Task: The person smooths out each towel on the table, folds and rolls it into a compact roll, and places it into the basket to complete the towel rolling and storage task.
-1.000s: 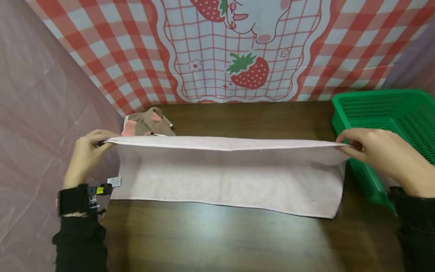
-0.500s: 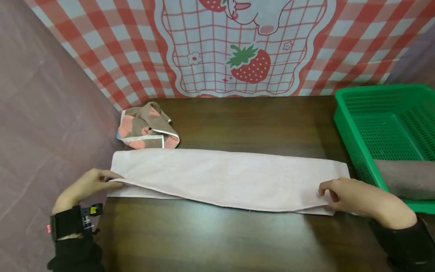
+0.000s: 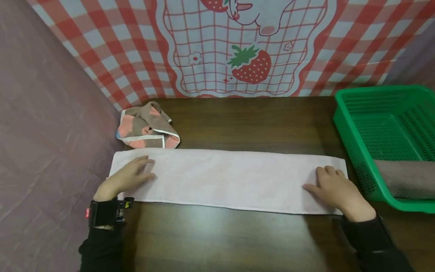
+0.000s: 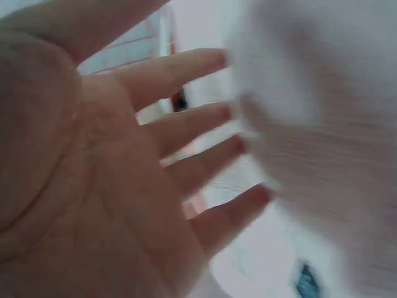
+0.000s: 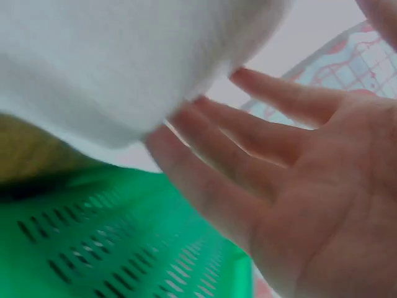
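Observation:
A pale pink towel, folded into a long flat strip, lies across the dark wooden table. My left hand is over its left end, fingers spread and pointing right. In the left wrist view that hand's fingertips meet the blurred cloth, and the palm holds nothing. On the towel's right end rests my right hand, fingers extended with the thumb apart. The right wrist view shows its fingertips touching the towel's surface.
A brown-and-pink patterned cloth lies crumpled behind the towel's left end. To the right stands a green plastic basket with a rolled grey-brown cloth inside. A red-and-white checked curtain hangs at the back.
The raised edge of the towel came down toward me, so the towel now lies folded flat. Both hands let go of the edge; the left moved right and the right settled on the towel.

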Motion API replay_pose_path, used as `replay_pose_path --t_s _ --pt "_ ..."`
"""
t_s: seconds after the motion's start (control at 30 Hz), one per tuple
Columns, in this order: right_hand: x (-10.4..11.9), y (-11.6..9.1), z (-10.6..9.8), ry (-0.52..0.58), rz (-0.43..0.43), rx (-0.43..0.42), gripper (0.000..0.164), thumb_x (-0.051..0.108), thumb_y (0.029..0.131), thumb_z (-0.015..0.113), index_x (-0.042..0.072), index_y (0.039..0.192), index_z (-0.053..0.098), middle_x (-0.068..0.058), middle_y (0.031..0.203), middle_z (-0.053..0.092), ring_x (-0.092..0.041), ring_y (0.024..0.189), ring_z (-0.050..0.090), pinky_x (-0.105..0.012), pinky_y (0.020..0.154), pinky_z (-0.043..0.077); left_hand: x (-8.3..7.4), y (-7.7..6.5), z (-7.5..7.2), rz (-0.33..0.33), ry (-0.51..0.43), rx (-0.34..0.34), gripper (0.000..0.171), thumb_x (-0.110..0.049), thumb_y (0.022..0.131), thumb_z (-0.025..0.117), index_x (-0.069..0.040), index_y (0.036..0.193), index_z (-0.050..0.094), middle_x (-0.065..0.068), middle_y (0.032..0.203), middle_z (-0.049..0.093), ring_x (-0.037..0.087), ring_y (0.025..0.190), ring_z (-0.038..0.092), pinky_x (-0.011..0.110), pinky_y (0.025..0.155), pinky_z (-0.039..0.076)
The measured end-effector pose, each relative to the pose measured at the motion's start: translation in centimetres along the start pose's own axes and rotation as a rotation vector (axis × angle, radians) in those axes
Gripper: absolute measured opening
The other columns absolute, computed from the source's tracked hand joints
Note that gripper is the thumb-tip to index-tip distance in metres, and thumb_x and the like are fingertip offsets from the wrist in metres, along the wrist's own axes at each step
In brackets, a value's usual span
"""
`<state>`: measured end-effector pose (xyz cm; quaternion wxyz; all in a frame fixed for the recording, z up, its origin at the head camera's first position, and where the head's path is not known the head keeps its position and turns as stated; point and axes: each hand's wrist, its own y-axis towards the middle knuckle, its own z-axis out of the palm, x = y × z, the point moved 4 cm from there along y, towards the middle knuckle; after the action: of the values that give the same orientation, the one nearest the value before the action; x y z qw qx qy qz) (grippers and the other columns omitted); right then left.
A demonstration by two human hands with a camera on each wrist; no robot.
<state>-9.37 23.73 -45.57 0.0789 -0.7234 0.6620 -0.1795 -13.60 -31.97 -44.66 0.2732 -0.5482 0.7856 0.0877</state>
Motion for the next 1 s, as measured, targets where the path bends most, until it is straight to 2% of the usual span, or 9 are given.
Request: replay_pose_path --t_s 0.13,0.3,0.4,0.47,0.6,0.73,0.87,0.93,1.0 --pt "-1.0 0.4 0.5 0.048 0.016 -0.017 0.097 0.053 0.084 0.072 -0.022 0.132 0.035 -0.049 0.136 0.033 -0.064 0.120 0.033 -0.075 0.097 0.034 0.0 0.4 1.5 -0.023 0.017 0.040 0.075 -0.024 0.085 0.078 0.012 0.141 0.044 0.041 0.151 0.025 0.058 0.140 0.021 0.067 0.112 0.022" --pt "-3.0 0.3 1.0 0.104 0.038 -0.007 0.124 0.067 0.080 0.067 -0.027 0.142 0.014 -0.052 0.146 0.010 -0.064 0.136 0.014 -0.074 0.107 0.018 0.3 0.8 1.8 -0.030 -0.016 0.060 0.086 -0.026 0.081 0.081 0.008 0.147 0.037 0.038 0.156 0.017 0.059 0.143 0.009 0.070 0.113 0.014" --pt "-3.7 0.1 1.3 0.123 0.030 -0.018 0.129 0.070 0.081 0.063 -0.028 0.143 0.008 -0.050 0.148 0.007 -0.062 0.139 0.010 -0.073 0.108 0.016 0.2 1.0 1.9 -0.033 0.010 0.074 0.089 -0.027 0.079 0.083 0.008 0.147 0.037 0.039 0.155 0.017 0.061 0.142 0.010 0.070 0.112 0.015" --pt "-3.8 -0.1 1.4 0.126 0.021 -0.048 0.127 0.070 0.082 0.063 -0.028 0.143 0.009 -0.051 0.147 0.008 -0.062 0.139 0.012 -0.074 0.108 0.017 -0.5 1.3 1.9 -0.047 0.088 0.073 0.086 -0.028 0.079 0.082 0.009 0.144 0.040 0.041 0.152 0.022 0.060 0.141 0.018 0.067 0.112 0.021" --pt "-3.7 -0.8 1.4 0.124 0.061 -0.129 0.124 0.067 0.084 0.064 -0.031 0.139 0.012 -0.055 0.143 0.013 -0.067 0.132 0.017 -0.076 0.103 0.023 -4.0 2.5 2.5 -0.058 0.267 0.027 0.074 -0.029 0.084 0.076 0.012 0.138 0.046 0.042 0.145 0.036 0.054 0.137 0.035 0.060 0.111 0.032" --pt "-4.2 -1.7 1.2 0.125 0.144 -0.208 0.107 0.053 0.087 0.068 -0.035 0.129 0.024 -0.057 0.126 0.031 -0.069 0.112 0.036 -0.075 0.089 0.038 -9.2 4.9 5.1 0.048 0.306 -0.009 0.071 -0.032 0.091 0.070 0.010 0.142 0.044 0.035 0.149 0.036 0.046 0.141 0.035 0.054 0.116 0.029" --pt "-4.6 -2.0 0.8 0.179 0.161 -0.272 0.080 0.037 0.093 0.066 -0.033 0.113 0.034 -0.052 0.101 0.045 -0.062 0.089 0.049 -0.067 0.073 0.046 -13.8 7.0 8.8 0.158 0.301 0.109 0.078 -0.042 0.096 0.063 0.003 0.152 0.033 0.027 0.159 0.024 0.041 0.148 0.023 0.052 0.120 0.021" --pt "-4.7 -1.9 0.7 0.249 0.167 -0.255 0.082 0.039 0.096 0.062 -0.032 0.122 0.031 -0.053 0.110 0.043 -0.063 0.095 0.049 -0.069 0.078 0.046 -15.4 7.6 10.5 0.163 0.311 0.193 0.080 -0.047 0.097 0.058 -0.001 0.155 0.026 0.024 0.163 0.016 0.041 0.151 0.015 0.053 0.121 0.016" --pt "-4.8 -1.7 0.6 0.322 0.160 -0.223 0.088 0.042 0.099 0.055 -0.032 0.132 0.022 -0.055 0.121 0.038 -0.064 0.104 0.047 -0.071 0.084 0.044 -16.5 8.0 11.7 0.140 0.326 0.235 0.082 -0.051 0.098 0.055 -0.005 0.157 0.022 0.022 0.164 0.010 0.040 0.152 0.009 0.054 0.122 0.013"
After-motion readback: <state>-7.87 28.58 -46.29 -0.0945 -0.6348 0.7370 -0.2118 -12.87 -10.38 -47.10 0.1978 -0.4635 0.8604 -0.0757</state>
